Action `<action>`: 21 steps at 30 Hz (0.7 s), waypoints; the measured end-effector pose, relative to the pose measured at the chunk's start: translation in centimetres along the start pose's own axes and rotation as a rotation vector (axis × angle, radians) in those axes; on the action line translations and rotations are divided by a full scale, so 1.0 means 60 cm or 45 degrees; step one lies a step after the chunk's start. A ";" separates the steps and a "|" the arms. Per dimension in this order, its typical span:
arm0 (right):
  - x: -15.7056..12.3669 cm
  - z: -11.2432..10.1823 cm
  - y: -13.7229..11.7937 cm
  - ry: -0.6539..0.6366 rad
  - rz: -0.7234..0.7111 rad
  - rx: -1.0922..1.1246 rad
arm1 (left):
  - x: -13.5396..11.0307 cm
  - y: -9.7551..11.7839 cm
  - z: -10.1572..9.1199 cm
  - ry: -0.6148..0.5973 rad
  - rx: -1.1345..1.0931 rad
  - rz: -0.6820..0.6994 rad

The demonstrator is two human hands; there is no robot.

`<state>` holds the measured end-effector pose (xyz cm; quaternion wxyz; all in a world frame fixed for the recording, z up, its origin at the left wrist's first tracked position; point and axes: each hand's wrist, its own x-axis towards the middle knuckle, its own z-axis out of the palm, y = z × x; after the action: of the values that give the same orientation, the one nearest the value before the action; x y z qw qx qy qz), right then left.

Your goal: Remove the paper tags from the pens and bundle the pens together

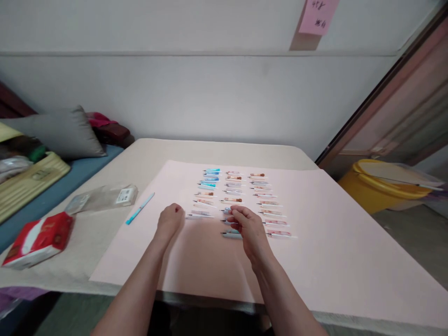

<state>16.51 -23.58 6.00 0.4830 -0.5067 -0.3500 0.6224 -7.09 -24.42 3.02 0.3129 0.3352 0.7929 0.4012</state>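
Several short pens lie in three columns (pixel 235 196) on a pink paper sheet (pixel 315 242) spread over the table. My right hand (pixel 248 227) rests over the near end of the middle column, fingers curled and pinching a pen (pixel 227 211) there. My left hand (pixel 170 219) sits on the sheet beside the near end of the left column, fingers curled under, its fingertips close to the last pen (pixel 199 215) in that column. What the left fingers hold, if anything, is hidden.
A loose blue pen (pixel 140 208) lies left on the sheet's edge. Beyond it lie a clear plastic pouch (pixel 103 197) and a red tissue pack (pixel 38 239). A yellow bucket (pixel 381 184) stands to the right, cushions to the left.
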 end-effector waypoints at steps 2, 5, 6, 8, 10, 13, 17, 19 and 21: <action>0.000 0.000 0.001 -0.006 -0.001 -0.001 | 0.001 -0.004 -0.015 -0.046 0.250 0.064; -0.001 0.001 0.002 -0.014 -0.002 -0.007 | -0.006 -0.013 -0.011 -0.146 0.546 0.116; -0.001 0.002 0.002 -0.016 -0.003 -0.009 | -0.010 -0.014 -0.004 -0.180 0.619 0.129; -0.002 0.002 0.002 -0.021 -0.005 -0.013 | -0.016 -0.015 0.012 -0.233 0.734 0.163; -0.002 0.003 0.002 -0.023 -0.008 -0.013 | -0.020 -0.013 0.024 -0.273 0.818 0.204; -0.002 0.002 0.004 -0.025 -0.012 -0.024 | -0.017 -0.009 0.024 -0.297 0.908 0.232; 0.001 0.001 0.005 -0.023 -0.015 -0.026 | -0.004 -0.011 0.004 -0.219 1.000 0.195; 0.001 0.001 0.005 -0.031 -0.009 -0.018 | 0.000 -0.014 -0.001 -0.207 1.018 0.195; 0.000 0.002 0.004 -0.034 -0.006 -0.011 | 0.001 -0.017 0.002 -0.223 1.020 0.210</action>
<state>16.33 -23.65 5.81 0.4775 -0.4997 -0.3605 0.6264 -7.33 -24.79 2.12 0.1906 0.5257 0.8272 0.0547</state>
